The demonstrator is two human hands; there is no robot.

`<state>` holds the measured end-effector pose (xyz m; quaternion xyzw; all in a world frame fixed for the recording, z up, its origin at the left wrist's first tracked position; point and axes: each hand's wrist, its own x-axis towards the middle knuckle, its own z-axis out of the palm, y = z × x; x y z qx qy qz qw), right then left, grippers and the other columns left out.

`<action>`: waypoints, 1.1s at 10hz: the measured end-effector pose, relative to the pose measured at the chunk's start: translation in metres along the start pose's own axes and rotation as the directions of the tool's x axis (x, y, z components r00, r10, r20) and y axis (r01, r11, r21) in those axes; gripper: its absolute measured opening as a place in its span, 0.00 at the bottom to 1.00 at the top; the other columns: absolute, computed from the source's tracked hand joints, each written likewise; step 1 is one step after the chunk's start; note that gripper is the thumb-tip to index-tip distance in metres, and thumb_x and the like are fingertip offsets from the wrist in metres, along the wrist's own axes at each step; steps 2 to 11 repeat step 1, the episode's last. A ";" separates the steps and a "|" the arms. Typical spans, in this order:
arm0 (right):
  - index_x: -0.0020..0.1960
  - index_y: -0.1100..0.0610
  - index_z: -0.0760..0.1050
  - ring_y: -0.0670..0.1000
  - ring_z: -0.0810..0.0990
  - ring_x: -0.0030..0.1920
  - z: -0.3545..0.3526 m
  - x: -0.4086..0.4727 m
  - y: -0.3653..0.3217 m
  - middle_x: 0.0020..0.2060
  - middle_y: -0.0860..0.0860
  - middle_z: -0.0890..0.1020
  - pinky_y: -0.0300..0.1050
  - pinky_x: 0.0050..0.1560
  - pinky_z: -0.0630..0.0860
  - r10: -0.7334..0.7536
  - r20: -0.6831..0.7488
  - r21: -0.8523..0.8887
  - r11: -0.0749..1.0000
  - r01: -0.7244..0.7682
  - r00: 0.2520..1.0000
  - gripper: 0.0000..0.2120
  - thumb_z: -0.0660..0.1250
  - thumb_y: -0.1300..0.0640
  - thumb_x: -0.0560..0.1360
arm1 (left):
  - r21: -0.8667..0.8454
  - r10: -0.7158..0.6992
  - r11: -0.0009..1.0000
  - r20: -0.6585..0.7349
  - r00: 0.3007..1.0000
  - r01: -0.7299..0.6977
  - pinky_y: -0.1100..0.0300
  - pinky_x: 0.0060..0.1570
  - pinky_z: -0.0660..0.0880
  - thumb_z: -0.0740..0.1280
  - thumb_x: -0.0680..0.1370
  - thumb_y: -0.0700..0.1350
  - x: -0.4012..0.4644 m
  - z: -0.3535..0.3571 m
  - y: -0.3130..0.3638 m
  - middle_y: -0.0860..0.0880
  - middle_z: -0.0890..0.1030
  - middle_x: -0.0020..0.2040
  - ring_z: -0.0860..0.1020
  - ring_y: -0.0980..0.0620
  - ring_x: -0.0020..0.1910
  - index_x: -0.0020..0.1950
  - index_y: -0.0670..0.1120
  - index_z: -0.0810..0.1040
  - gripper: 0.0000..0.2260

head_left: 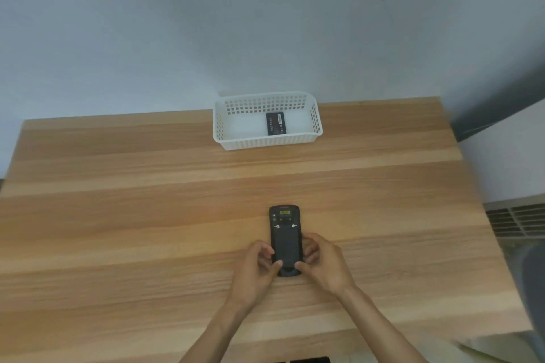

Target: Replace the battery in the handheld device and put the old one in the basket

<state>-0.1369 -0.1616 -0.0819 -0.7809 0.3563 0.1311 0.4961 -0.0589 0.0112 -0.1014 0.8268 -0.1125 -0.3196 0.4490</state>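
A black handheld device (285,233) lies face down on the wooden table (147,215), its back cover on and two silver latches near its top. My left hand (256,270) grips the device's lower left edge, thumb on the back near the bottom. My right hand (323,262) grips the lower right edge, thumb also pressing near the bottom. A white perforated basket (233,138) stands at the table's far edge. Inside it, right of centre, a black battery (276,124) lies flat with its label up.
A pale wall rises directly behind the table and basket. The table's right edge runs down past a grey vent grille (516,221) on the floor side. Bare wood lies to the left of the device.
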 end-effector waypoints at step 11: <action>0.66 0.49 0.76 0.44 0.81 0.44 -0.006 -0.001 -0.016 0.46 0.45 0.81 0.34 0.46 0.78 -0.061 -0.053 -0.027 0.998 0.060 0.997 0.29 0.78 0.58 0.67 | -0.032 0.002 0.999 -0.061 0.998 -0.004 0.62 0.51 0.77 0.74 0.77 0.53 -0.002 -0.006 0.014 0.52 0.81 0.50 0.80 0.60 0.46 0.49 0.52 0.79 0.07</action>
